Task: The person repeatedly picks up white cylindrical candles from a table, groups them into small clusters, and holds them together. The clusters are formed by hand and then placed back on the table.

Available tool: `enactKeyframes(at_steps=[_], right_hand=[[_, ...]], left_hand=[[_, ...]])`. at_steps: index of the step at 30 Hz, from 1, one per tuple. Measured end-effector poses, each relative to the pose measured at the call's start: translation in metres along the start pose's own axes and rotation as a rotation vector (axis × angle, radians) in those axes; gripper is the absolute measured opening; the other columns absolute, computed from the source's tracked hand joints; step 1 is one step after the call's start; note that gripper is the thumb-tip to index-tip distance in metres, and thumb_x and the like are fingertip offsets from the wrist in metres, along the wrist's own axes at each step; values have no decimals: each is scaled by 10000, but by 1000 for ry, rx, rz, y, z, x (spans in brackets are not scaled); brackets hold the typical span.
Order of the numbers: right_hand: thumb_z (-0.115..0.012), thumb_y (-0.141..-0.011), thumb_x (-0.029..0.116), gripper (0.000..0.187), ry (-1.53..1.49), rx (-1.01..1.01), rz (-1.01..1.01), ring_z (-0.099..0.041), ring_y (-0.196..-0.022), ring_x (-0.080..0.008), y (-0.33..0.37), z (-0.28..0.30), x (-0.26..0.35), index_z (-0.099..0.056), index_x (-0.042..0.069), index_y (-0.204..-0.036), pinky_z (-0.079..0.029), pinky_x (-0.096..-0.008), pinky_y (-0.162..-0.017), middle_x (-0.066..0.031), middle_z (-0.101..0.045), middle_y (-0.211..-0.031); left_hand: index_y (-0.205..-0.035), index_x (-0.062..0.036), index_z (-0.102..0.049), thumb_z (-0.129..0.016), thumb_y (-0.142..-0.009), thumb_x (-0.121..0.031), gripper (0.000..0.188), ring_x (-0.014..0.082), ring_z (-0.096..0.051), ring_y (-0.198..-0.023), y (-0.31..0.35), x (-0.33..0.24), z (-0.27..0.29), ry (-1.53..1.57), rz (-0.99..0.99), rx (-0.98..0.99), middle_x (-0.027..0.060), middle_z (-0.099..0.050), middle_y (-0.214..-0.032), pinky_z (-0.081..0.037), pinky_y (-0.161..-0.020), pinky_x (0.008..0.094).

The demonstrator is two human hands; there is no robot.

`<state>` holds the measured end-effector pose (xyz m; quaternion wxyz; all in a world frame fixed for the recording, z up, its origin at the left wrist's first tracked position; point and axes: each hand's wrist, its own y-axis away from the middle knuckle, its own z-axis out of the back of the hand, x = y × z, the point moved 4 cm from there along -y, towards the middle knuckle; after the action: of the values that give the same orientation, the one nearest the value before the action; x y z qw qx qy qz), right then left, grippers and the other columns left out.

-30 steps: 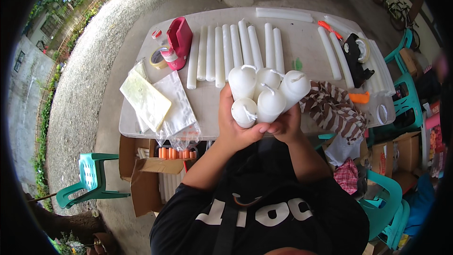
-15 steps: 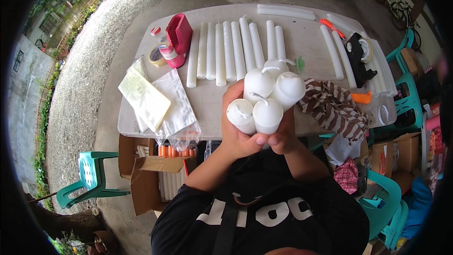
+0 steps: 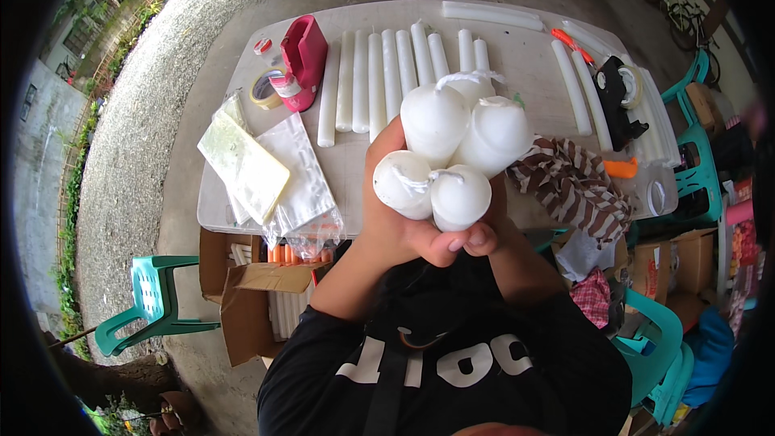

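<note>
Several thick white candles (image 3: pixel 436 121) stand bundled upright between my hands, wick ends toward me. My left hand (image 3: pixel 395 222) wraps the bundle's left side, its thumb across the near front. From the right, my right hand (image 3: pixel 488 230) closes round the same bundle, and the two thumbs nearly meet below the front candles. The candles' lower parts and most of my fingers are hidden. Behind the bundle, a row of white candles (image 3: pixel 347 81) lies side by side on the grey table (image 3: pixel 525 56).
On the table's left are clear plastic bags (image 3: pixel 299 161), a tape roll (image 3: pixel 265 90) and a red-pink holder (image 3: pixel 303 56). To the right lie a brown-and-white striped cloth (image 3: pixel 569 182), a black tape dispenser (image 3: pixel 615 101) and more candles. A cardboard box (image 3: pixel 246 307) stands below left.
The candle bundle has risen closer to the camera and looks larger. Both my hands have moved with it, still gripping it.
</note>
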<state>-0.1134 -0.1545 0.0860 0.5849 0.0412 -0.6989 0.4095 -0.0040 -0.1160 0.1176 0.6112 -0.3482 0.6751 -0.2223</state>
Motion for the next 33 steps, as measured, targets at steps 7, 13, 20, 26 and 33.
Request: enactKeyframes(at_steps=[7,13,20,26,33], right_hand=[[-475,-777,731,1123,197,19,-4,-258,-1348,-397,-5,3,-11,-88,-81,-1448,-192,-458,-1106,-280,-190,-1479],[-540,-754,719,1131,24,-55,73,-429,-1234,-355,5,-3,-13,-128,-67,-1455,-308,-437,-1044,-244,-400,-1371],[-500,-885,562,860,10,-166,170,-558,-1120,-281,0,5,12,-308,-111,-1385,-429,-357,-949,-235,-522,-1262],[-611,-831,479,817,-172,-172,136,-571,-1100,-257,8,12,1,-369,-113,-1340,-428,-350,-957,-200,-562,-1223],[-808,-701,262,859,-219,-214,176,-557,-1131,-261,24,0,-8,-372,-118,-1337,-433,-350,-961,-222,-550,-1232]], left_hand=[[-1270,81,-433,-851,-558,-458,986,208,-569,-1057,3,4,17,-53,177,8,141,-571,-1162,-424,-945,333],[-1326,19,-406,-865,-549,-311,960,230,-536,-1156,22,4,21,-170,22,199,177,-531,-1259,-405,-986,362],[-1360,4,-332,-868,-581,-192,966,256,-526,-1168,18,2,23,-95,-2,244,171,-512,-1285,-406,-994,381],[-1339,27,-329,-863,-615,-221,933,245,-524,-1152,26,14,19,-34,156,36,161,-505,-1271,-421,-975,384],[-1286,29,-402,-881,-544,-313,948,227,-576,-1066,43,25,27,-194,208,159,134,-562,-1196,-454,-925,358]])
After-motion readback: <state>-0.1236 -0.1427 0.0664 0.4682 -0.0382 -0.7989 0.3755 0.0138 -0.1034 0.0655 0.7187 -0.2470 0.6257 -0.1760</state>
